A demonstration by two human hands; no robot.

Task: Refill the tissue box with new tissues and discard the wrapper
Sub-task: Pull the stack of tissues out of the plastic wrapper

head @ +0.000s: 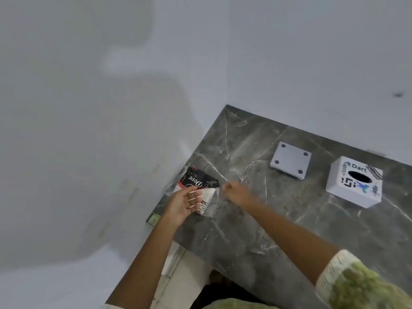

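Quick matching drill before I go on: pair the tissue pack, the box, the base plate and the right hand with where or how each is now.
1 tissue pack
2 box
3 base plate
4 right hand

A lying flat, four round pads facing up
B far right, oval hole empty
C counter's left edge, under the left hand
D pinched shut beside the pack

Pairs: 1-C, 2-B, 3-A, 4-D

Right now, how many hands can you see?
2. The left hand rests on the tissue pack at the counter's edge; the right hand is just beside it.
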